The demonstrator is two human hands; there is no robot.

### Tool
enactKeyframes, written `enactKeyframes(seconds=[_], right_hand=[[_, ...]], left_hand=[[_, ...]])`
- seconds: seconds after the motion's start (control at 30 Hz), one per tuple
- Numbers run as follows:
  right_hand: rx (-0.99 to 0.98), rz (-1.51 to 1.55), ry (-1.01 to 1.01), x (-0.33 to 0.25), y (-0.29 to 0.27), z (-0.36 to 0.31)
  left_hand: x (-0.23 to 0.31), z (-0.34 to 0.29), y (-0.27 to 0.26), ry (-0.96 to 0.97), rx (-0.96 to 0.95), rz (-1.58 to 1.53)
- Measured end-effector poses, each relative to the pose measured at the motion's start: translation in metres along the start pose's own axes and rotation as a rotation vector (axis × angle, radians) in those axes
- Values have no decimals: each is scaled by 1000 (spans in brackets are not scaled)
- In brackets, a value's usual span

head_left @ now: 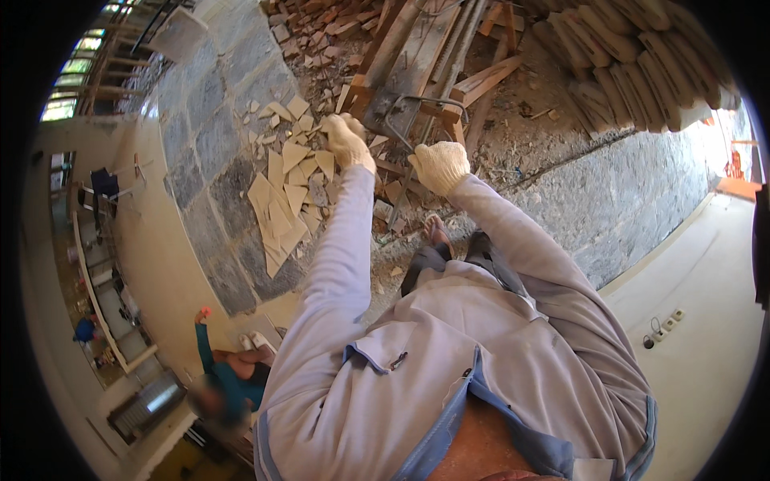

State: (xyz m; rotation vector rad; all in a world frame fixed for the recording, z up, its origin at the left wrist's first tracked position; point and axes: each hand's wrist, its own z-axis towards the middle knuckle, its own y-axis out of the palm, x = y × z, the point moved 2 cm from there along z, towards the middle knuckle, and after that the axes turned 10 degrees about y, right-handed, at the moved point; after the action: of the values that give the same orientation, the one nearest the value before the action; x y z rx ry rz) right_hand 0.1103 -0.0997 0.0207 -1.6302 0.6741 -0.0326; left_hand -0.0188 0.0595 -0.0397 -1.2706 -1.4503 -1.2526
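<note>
Curled fingers are seen on both gloved hands in the head view. By the left hand (346, 140) a loose fist is formed at the near end of a wooden bench (425, 50); whether anything is held in it cannot be told. The right hand (441, 166) is more tightly folded, and its thumb side is met by one end of a bent metal rod (388, 122); how firmly that end is gripped, if at all, cannot be made out. The rod is laid out between and just beyond the hands, across a dark metal plate (395, 115) at the bench's end. Broken tile pieces (281, 196) are scattered left of the left hand, partly over grey floor slabs (227, 186). Timber offcuts (489, 80) are piled right of the bench, and pale sacks (642, 64) are stacked farther right. At lower left, another person (237, 385) in a teal top is seen, well apart from the bench.
</note>
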Motion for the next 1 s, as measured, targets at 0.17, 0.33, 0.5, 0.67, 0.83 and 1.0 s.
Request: enactKeyframes(seconds=[0.17,0.33,0.5,0.67,0.83,1.0], right_hand=[[-181,-220,-15,-18,6,4],[-76,-233,-223,-4,-7,-4],[-55,-307,-393,-3,3,-12],[86,-152,-335,3,7,-10],[92,-74,-349,9,5,-11],[186,112,-326,12,8,-11]], left_hand=[[-30,-113,-4,-512,-236,-298],[-45,-145,34,-539,-227,-874],[-49,-140,35,-478,-178,-912],[-49,-128,33,-557,-217,-703],[-47,-115,29,-544,-314,-530],[-46,-114,29,-555,-420,-426]])
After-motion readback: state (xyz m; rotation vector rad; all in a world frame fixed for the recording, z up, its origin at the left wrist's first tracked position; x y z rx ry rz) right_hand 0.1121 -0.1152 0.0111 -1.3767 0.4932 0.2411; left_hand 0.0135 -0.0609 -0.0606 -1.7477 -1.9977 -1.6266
